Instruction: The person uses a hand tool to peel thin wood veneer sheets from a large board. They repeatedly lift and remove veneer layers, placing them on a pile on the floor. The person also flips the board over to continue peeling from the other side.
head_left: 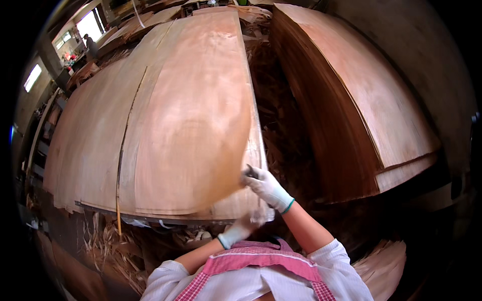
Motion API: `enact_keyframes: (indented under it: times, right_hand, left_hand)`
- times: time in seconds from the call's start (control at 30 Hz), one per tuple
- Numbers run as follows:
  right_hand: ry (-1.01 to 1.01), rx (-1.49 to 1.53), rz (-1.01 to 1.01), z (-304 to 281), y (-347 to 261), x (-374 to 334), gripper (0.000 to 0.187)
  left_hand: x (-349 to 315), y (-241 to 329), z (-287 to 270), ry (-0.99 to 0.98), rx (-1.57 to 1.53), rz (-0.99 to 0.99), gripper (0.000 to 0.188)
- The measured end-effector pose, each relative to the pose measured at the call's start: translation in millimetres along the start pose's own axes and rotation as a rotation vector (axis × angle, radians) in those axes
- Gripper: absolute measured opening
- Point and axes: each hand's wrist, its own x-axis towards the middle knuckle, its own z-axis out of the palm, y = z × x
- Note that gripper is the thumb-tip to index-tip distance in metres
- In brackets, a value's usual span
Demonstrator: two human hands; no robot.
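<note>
A wide pinkish wood veneer sheet [196, 110] lies over paler sheets on the long table in front of me. Its near right corner looks curled up and smeared by motion. My right hand [270, 189], in a white knit glove with a green cuff, is closed at that corner. From its fingers sticks a small dark tool [251, 172], whose kind I cannot make out. Low at the table's near right corner is my left hand [245, 227], gloved the same way. Blur hides its fingers, and whether it touches the sheet does not show.
A tall stack of veneer [351, 95] stands on the right, across a dark gap strewn with scraps. One long thin stick [119, 200] runs along the sheets and juts past the near edge. Shredded veneer strips [100, 246] litter the floor. Far left, another person [91, 46] stands.
</note>
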Motion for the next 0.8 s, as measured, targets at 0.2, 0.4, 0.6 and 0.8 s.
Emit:
enact_keyframes:
  times: [0.2,0.4,0.6,0.8]
  right_hand:
    - [-0.036,0.015,-0.063,-91.3,-19.5,-56.0,0.024]
    - [0.003,-0.079,0.286,-186.9,35.5,-62.4,0.030]
    - [-0.135,-0.140,0.355,-257.3,38.7,19.5,0.032]
    - [-0.207,-0.283,0.400,-323.4,24.0,168.6,0.029]
  left_hand:
    - [116.0,62.7,-25.3,0.643,-0.883,0.123,0.022]
    - [181.1,6.4,-85.8,0.844,-1.217,0.127,0.048]
    - [227.8,30.3,-77.3,0.987,-1.221,0.241,0.056]
    - [275.9,59.0,-85.9,1.130,-1.287,0.488,0.054]
